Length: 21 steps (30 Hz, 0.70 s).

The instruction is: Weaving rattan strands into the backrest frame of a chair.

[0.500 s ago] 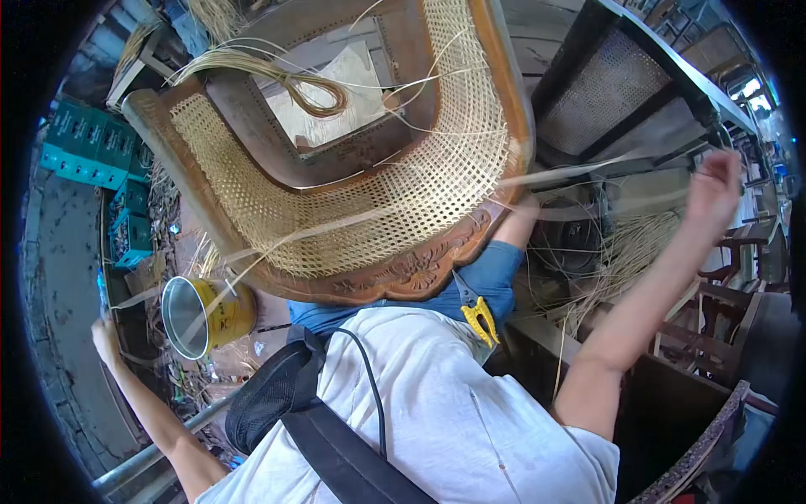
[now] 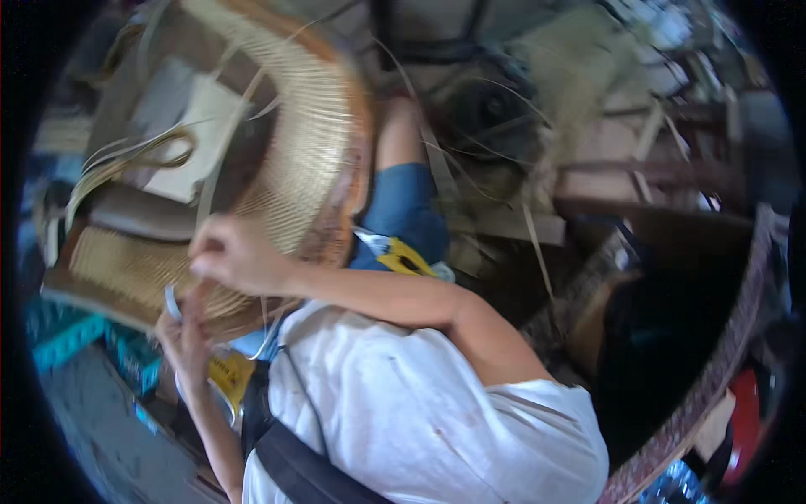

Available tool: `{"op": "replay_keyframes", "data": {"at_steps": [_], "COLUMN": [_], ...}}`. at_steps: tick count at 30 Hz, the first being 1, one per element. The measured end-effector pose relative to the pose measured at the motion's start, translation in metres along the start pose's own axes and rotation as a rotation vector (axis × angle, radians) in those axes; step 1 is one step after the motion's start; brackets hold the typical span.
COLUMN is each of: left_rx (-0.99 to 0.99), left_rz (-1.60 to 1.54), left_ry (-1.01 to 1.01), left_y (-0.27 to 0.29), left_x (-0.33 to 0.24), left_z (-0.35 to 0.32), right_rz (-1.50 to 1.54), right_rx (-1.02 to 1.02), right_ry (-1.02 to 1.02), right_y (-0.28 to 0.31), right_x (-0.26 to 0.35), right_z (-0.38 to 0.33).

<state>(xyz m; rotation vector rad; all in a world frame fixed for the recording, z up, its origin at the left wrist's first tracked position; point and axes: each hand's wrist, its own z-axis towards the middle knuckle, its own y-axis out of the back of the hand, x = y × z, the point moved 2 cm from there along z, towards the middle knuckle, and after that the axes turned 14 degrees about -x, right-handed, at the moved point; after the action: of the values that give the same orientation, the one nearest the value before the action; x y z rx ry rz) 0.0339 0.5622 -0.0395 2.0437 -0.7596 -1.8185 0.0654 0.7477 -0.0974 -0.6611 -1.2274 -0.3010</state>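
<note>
A blurred view down over a person in a white shirt who is weaving pale cane onto a wooden chair frame with a woven cane panel (image 2: 302, 160), propped in front of them at the upper left.

The left hand (image 2: 186, 332) sits low under the frame's near edge, beside a yellow and white tin (image 2: 225, 374); it is too blurred to tell how its fingers are set. The right hand (image 2: 231, 256) reaches across the body and rests on the panel's lower part, fingers closed, apparently pinching a thin cane strand (image 2: 269, 319).

Most of the panel looks filled with weave. Loose pale cane strips (image 2: 134, 160) loop over the frame's open centre at the left, so weaving seems unfinished.

Room is tight: the frame's rim presses near the knee in blue cloth (image 2: 403, 210), and dark furniture crowds the right side.
</note>
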Motion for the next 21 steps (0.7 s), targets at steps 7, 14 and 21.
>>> {"op": "replay_keyframes", "data": {"at_steps": [7, 14, 21], "left_rx": [-0.249, -0.348, -0.433], "left_rz": [0.739, 1.233, 0.71], "left_ry": [-0.273, 0.404, -0.075], "left_y": [0.118, 0.283, 0.097], "left_x": [0.076, 0.195, 0.081], "left_z": [-0.007, -0.063, 0.004], "right_rz": [-0.05, 0.209, 0.244], "right_rx": [-0.429, -0.337, -0.006], "right_ry": [-0.087, -0.259, -0.564], "right_y": [0.15, 0.144, 0.025], "right_x": [-0.004, -0.008, -0.039], "right_z": [0.101, 0.112, 0.026]}}
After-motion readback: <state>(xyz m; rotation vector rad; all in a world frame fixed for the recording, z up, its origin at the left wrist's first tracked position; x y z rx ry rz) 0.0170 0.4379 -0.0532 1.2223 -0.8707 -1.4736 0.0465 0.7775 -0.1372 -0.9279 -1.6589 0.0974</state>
